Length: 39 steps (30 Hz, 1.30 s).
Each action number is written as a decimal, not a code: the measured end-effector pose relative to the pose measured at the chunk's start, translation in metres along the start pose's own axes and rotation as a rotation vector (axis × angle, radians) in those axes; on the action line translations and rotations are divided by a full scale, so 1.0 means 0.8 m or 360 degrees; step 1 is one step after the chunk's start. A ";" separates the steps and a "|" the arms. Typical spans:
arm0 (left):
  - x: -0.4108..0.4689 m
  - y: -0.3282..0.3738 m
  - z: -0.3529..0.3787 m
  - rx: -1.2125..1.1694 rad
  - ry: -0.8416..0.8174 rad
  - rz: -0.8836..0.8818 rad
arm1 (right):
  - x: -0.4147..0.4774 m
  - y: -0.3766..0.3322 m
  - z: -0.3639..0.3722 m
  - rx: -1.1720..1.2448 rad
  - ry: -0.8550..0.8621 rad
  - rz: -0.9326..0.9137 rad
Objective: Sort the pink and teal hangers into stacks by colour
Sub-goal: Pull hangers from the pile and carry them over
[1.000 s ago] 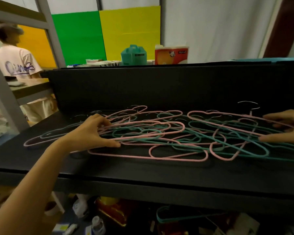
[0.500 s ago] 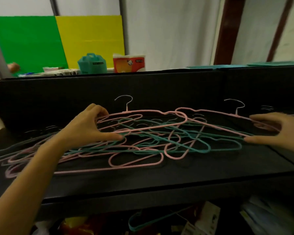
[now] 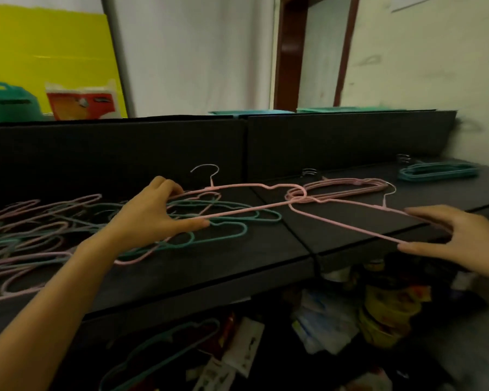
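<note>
A tangled heap of pink and teal hangers (image 3: 54, 227) covers the left of the black tabletop (image 3: 237, 266). My left hand (image 3: 153, 213) holds one pink hanger (image 3: 246, 187) by its left end, lifted above the heap. My right hand (image 3: 458, 235) holds a second pink hanger (image 3: 347, 224) by its right end, between thumb and fingers. The two hangers cross near the middle. Behind them lies a neat stack of pink hangers (image 3: 347, 186). A stack of teal hangers (image 3: 438, 172) lies at the far right.
A black back panel (image 3: 181, 148) runs behind the tabletop. A teal box (image 3: 6, 103) and an orange package (image 3: 82, 101) stand beyond it. Under the table lie a teal hanger (image 3: 164, 345), bags and clutter. A doorway (image 3: 314, 52) is at the back.
The view has swung right, bringing both sorted stacks into sight. Both hands have carried their pink hangers rightward, away from the heap and towards the pink stack.
</note>
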<state>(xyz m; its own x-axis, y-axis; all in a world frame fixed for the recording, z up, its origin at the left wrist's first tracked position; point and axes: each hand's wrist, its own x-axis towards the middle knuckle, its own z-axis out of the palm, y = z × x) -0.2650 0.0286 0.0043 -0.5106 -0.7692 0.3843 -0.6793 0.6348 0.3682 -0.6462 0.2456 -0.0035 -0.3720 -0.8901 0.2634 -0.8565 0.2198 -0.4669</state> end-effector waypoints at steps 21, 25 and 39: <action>0.111 0.202 0.182 0.0070 -0.0048 -0.0124 | 0.034 0.328 -0.076 0.0320 0.0398 0.0247; 0.145 0.214 0.201 0.0165 -0.0028 -0.0087 | 0.062 0.336 -0.090 0.0271 0.0419 0.0239; 0.267 0.234 0.271 0.0460 -0.0094 -0.0122 | 0.186 0.252 -0.099 0.0314 0.0060 -0.0109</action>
<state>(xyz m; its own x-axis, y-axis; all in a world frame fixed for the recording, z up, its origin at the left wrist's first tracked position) -0.6155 -0.0323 -0.0284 -0.4762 -0.8221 0.3119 -0.8343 0.5345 0.1350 -0.9028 0.1893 0.0082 -0.3316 -0.8839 0.3296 -0.7951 0.0738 -0.6019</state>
